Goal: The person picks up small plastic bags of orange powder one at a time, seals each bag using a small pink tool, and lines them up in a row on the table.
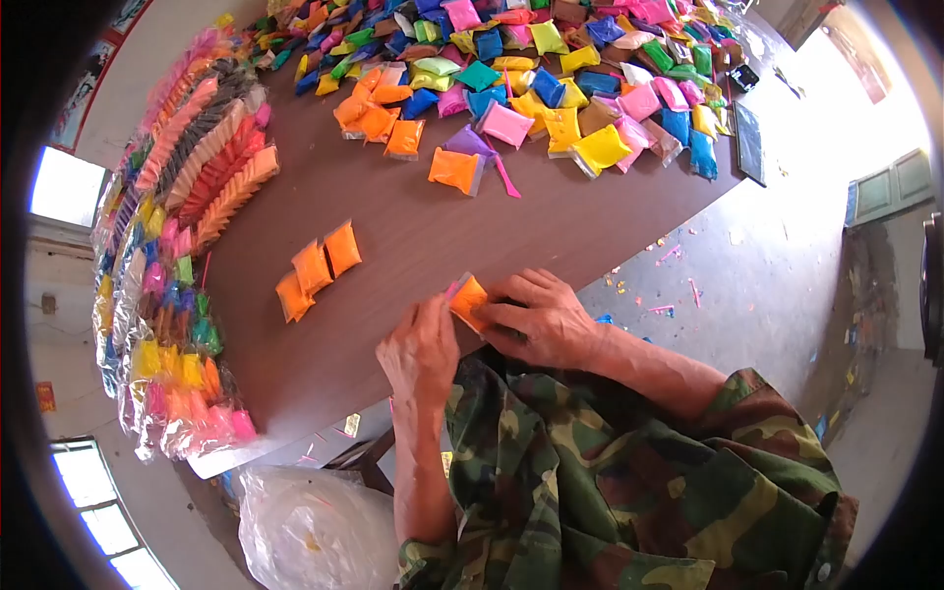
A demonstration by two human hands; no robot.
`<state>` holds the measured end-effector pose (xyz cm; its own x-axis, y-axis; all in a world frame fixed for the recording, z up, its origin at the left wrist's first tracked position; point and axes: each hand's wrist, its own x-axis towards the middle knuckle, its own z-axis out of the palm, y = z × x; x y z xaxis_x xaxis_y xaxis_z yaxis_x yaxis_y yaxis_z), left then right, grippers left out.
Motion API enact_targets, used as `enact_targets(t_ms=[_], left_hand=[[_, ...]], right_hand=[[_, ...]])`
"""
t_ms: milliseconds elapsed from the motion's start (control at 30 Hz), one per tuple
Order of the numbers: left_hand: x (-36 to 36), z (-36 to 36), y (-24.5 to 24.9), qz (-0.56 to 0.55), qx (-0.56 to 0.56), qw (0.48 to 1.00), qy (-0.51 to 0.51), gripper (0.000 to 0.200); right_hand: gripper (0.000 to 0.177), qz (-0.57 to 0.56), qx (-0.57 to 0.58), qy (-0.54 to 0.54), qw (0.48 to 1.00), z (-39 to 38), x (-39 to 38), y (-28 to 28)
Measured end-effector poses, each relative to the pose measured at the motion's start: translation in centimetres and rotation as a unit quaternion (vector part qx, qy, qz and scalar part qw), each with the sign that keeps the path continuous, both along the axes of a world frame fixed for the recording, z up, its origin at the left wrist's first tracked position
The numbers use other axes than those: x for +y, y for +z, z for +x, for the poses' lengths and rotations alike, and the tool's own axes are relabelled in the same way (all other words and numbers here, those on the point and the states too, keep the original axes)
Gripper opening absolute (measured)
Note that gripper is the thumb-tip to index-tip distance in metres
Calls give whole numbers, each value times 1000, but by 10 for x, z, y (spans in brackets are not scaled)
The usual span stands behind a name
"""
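Hands — two — around one orange packet.

Can't really tell what the left hand's fingertips are doing, the back of the hand hides them. Part of the orange packet is hidden behind fingers too. The far end of the colourful pile gets cut off up top, the camouflage shirt runs out the bottom, and the floor scraps are too tiny to make out.
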<state>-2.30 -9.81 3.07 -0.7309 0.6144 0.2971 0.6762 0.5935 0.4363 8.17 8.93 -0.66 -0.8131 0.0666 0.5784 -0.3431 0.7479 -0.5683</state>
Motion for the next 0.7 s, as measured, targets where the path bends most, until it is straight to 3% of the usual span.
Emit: enact_targets(t_ms=[267, 467, 567, 700], left_hand=[[-8, 31, -10, 103, -110, 987, 52, 6], [-17, 16, -10, 55, -79, 990, 103, 6], [-14, 34, 7, 110, -145, 977, 110, 7], [-15, 54, -17, 120, -82, 986, 77, 6]], right_hand=[[33, -8, -10, -15, 1000, -4, -4, 1], [25, 31, -4, -1, 1000, -9, -2, 10], [24, 36, 2, 11, 999, -9, 2, 6], [26, 25, 6, -2, 1000, -12, -2, 7]])
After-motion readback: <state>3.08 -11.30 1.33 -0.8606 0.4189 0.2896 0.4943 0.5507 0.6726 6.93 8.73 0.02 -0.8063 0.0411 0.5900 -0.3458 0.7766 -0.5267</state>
